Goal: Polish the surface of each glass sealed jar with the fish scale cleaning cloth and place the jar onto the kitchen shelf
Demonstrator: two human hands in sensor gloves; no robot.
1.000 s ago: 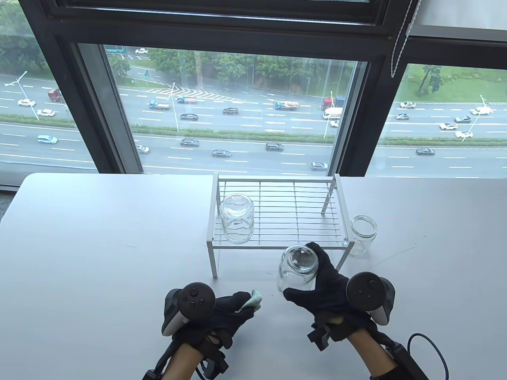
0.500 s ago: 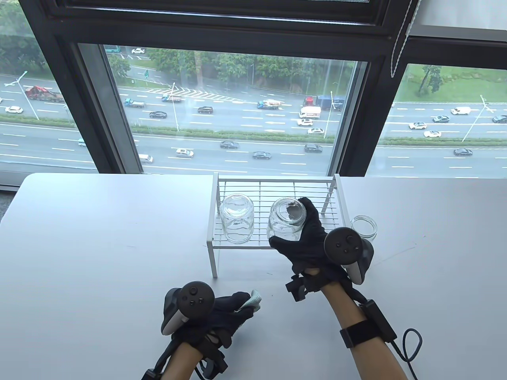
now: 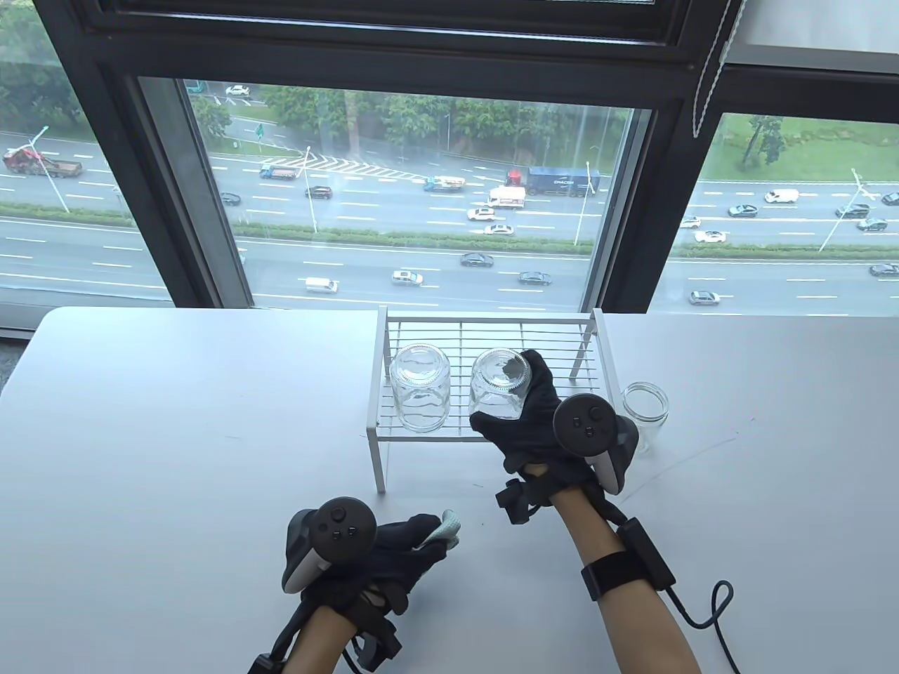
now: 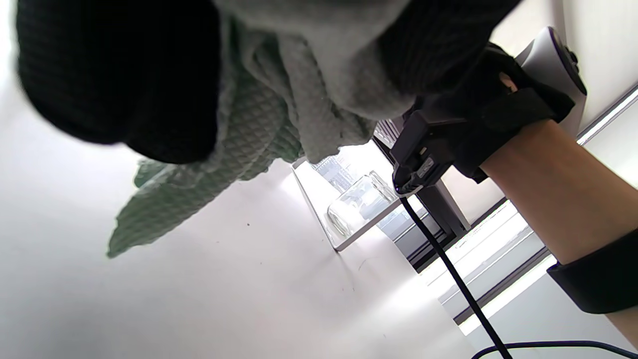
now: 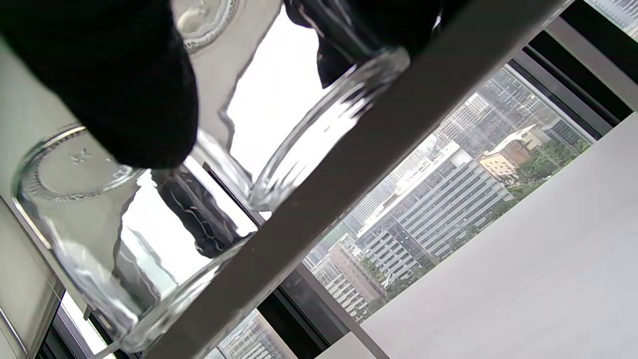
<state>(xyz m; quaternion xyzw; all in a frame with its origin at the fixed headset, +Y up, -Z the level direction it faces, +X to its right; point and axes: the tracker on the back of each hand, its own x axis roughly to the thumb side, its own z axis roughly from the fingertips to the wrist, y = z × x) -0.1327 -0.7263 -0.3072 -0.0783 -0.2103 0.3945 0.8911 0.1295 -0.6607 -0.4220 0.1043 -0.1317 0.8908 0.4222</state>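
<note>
A white wire kitchen shelf (image 3: pixel 555 407) stands at the back middle of the table. One clear glass jar (image 3: pixel 420 387) stands upside down on its left part. My right hand (image 3: pixel 513 397) grips a second upside-down jar (image 3: pixel 495 393) just right of it, on or barely above the wires. In the right wrist view the held jar (image 5: pixel 299 124) sits behind the shelf's front bar (image 5: pixel 359 164), beside the other jar (image 5: pixel 89 234). A third jar (image 3: pixel 642 415) stands mouth-up on the table, right of the shelf. My left hand (image 3: pixel 414 544) holds the bunched pale green cloth (image 3: pixel 448 528) (image 4: pixel 239 149) near the front edge.
The table's far edge (image 3: pixel 211 309) meets a large window. A black cable (image 3: pixel 709 611) trails from my right wrist strap at the front right. In the left wrist view my right forearm (image 4: pixel 548 179) crosses in front of the shelf leg (image 4: pixel 319 209).
My right hand carried the jar from the table in front of the shelf up onto its top, then shifted it slightly left towards the first jar. The left hand stayed put.
</note>
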